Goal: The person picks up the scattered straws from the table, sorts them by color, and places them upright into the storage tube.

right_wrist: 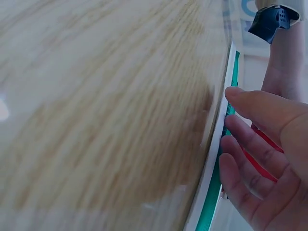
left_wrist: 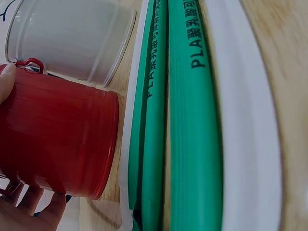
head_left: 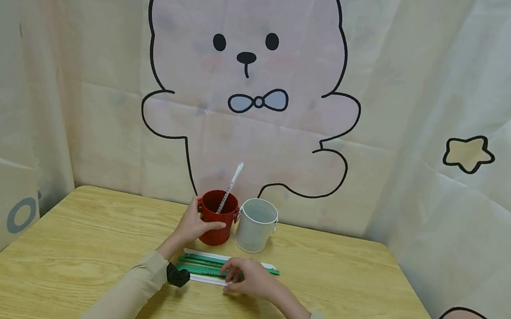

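Nearest the person, the right hand (head_left: 250, 280) hovers low over a row of wrapped straws (head_left: 204, 267), green ones and white ones, lying flat on the wooden surface (head_left: 82, 244). Its fingers are relaxed and only loosely bent, fingertips (right_wrist: 236, 94) touching the edge of the row, nothing pinched yet as far as I can see. The straws run left to right across the body, long axis parallel to the surface's near edge, and they sit right under and just to the left of that hand, so the right hand is plainly the closer one. Just behind the row, the left hand (head_left: 192, 226) wraps round a red cup (head_left: 217, 218), thumb across its front, holding it steady and upright. 1 white straw (head_left: 231, 186) already leans inside that cup, tilted to the right. Touching or just beside the red cup on its right stands a white cup (head_left: 255, 225). Beyond that hangs a curtain (head_left: 243, 99) with a cartoon bear.
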### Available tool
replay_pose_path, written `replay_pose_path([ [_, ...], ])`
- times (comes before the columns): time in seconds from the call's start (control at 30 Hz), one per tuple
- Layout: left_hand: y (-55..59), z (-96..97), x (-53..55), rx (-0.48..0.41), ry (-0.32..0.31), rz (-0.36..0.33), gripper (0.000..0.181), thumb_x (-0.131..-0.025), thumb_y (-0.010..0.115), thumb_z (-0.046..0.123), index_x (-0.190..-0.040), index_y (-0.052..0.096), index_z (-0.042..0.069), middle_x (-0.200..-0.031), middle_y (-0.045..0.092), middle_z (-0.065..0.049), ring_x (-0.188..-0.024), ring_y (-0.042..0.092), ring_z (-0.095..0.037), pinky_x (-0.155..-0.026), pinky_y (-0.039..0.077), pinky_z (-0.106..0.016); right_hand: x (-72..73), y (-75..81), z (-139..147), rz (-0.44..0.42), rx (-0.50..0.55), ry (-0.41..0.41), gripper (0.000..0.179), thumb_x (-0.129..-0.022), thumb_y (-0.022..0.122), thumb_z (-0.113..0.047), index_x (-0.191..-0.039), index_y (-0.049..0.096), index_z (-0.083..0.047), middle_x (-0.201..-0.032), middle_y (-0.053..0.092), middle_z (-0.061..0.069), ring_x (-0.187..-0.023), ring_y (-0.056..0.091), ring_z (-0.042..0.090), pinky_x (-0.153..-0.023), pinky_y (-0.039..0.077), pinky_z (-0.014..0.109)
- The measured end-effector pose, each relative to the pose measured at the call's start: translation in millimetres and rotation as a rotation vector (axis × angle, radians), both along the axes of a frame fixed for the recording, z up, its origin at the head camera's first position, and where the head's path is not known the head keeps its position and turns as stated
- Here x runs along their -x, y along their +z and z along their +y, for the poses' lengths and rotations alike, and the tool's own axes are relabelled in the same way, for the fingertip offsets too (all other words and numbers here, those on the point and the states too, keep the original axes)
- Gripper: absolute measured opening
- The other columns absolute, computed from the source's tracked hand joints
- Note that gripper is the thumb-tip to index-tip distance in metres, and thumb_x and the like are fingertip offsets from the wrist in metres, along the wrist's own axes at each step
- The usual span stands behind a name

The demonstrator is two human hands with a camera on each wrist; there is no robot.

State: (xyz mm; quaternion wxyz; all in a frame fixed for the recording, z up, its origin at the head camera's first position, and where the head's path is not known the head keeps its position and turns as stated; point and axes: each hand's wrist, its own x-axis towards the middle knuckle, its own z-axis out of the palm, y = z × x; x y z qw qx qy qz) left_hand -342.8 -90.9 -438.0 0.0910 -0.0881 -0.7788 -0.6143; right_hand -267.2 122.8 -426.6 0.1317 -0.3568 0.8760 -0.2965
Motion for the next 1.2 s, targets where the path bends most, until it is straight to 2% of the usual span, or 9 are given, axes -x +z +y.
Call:
replay_pose_path([
  [0.07,1.4,0.2,-1.0,-0.004,-0.005,-0.001,0.091,-0.066,0.080,0.029,-0.135,0.025,0.010,-0.137,0.038,-0.010,-0.126,0.037,-0.029,-0.102,0.036,-0.050,-0.3,0.1,-0.1,-0.004,-0.019,-0.004,0.027,-0.077,0.070,-0.018,-0.103,0.060,-0.016,-0.083,0.065,-0.003,-0.069,0.054,-0.003,-0.064,0.046,0.013],
  [0.13,8.0,0.7,-5.5,-0.018,-0.019,-0.014,0.090,-0.067,0.080,0.025,-0.135,0.024,0.008,-0.137,0.037,-0.012,-0.127,0.036,-0.031,-0.102,0.036,-0.051,0.1,-0.8,-0.2,0.014,-0.045,-0.004,0.026,-0.078,0.070,-0.019,-0.102,0.060,-0.017,-0.082,0.065,-0.005,-0.068,0.052,-0.004,-0.063,0.045,0.013],
  [0.3,27.8,2.2,-22.6,-0.038,-0.052,-0.036,0.086,-0.070,0.077,0.016,-0.136,0.022,0.004,-0.139,0.035,-0.016,-0.127,0.034,-0.034,-0.102,0.036,-0.052,-0.3,-2.7,-1.8,0.122,-0.146,0.020,0.016,-0.079,0.069,-0.023,-0.094,0.064,-0.019,-0.074,0.060,-0.012,-0.063,0.048,-0.006,-0.059,0.043,0.011],
  [0.5,30.2,2.7,-25.9,-0.022,-0.058,-0.018,0.085,-0.073,0.075,0.016,-0.137,0.021,0.002,-0.139,0.034,-0.017,-0.127,0.034,-0.034,-0.101,0.037,-0.051,-3.0,-0.9,-3.5,0.180,-0.203,0.031,0.009,-0.080,0.067,-0.023,-0.088,0.067,-0.019,-0.071,0.058,-0.013,-0.063,0.046,-0.006,-0.059,0.042,0.010],
  [0.67,27.4,1.2,-22.0,-0.032,-0.061,-0.035,0.086,-0.071,0.077,0.017,-0.136,0.022,0.004,-0.139,0.034,-0.016,-0.127,0.034,-0.033,-0.101,0.037,-0.051,-4.9,0.6,-3.0,0.170,-0.217,0.030,0.006,-0.080,0.067,-0.020,-0.085,0.065,-0.019,-0.069,0.057,-0.014,-0.061,0.045,-0.006,-0.058,0.041,0.010],
  [0.83,13.1,0.0,-9.7,-0.027,-0.044,-0.030,0.089,-0.069,0.078,0.021,-0.136,0.023,0.007,-0.139,0.035,-0.013,-0.127,0.034,-0.033,-0.100,0.037,-0.053,-5.0,3.0,2.4,0.177,-0.224,0.035,0.007,-0.080,0.067,-0.019,-0.084,0.063,-0.020,-0.069,0.054,-0.014,-0.061,0.044,-0.004,-0.057,0.039,0.011],
  [0.97,4.1,0.0,-3.0,0.000,-0.021,-0.019,0.090,-0.067,0.079,0.028,-0.136,0.023,0.011,-0.138,0.037,-0.009,-0.126,0.035,-0.030,-0.100,0.038,-0.051,-4.8,6.5,11.1,0.180,-0.224,0.007,0.009,-0.082,0.066,-0.021,-0.091,0.063,-0.022,-0.072,0.055,-0.014,-0.063,0.044,-0.003,-0.058,0.039,0.012],
  [1.2,2.2,0.7,-1.9,0.005,-0.011,-0.015,0.090,-0.066,0.080,0.029,-0.135,0.024,0.014,-0.137,0.038,-0.007,-0.125,0.037,-0.028,-0.098,0.040,-0.050,-3.3,16.8,27.1,0.144,-0.193,-0.061,0.014,-0.084,0.062,-0.022,-0.098,0.062,-0.023,-0.079,0.058,-0.013,-0.068,0.049,-0.003,-0.060,0.042,0.015],
])
